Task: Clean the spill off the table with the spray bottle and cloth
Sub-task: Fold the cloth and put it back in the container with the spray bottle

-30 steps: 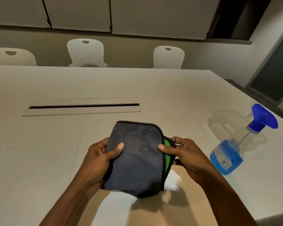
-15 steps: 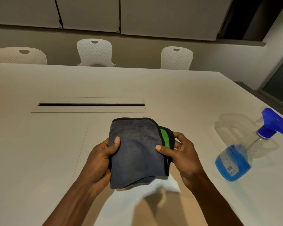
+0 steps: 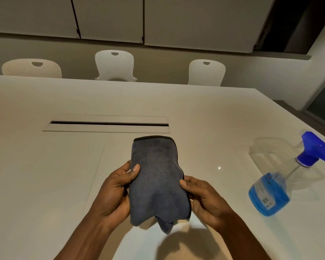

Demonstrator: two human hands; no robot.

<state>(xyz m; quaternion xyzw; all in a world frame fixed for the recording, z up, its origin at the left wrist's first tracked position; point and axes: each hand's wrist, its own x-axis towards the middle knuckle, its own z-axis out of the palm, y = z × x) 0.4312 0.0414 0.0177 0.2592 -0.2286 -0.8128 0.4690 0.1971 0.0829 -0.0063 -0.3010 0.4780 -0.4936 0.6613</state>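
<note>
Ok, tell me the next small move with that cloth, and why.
Probably free the right hand and reach for the spray bottle. Both hands, the left hand too, hold the folded grey cloth above the table, and the bottle stands untouched to the right.

A single wide-angle view, worn on the head, looks forward and down across the pale worktop (image 3: pixel 45 184). It sits close above the two hands, whose forearms enter from the bottom edge, and faces the far side, where three white chairs (image 3: pixel 114 65) line the wall. Straight edges bow slightly toward the frame borders.
</note>
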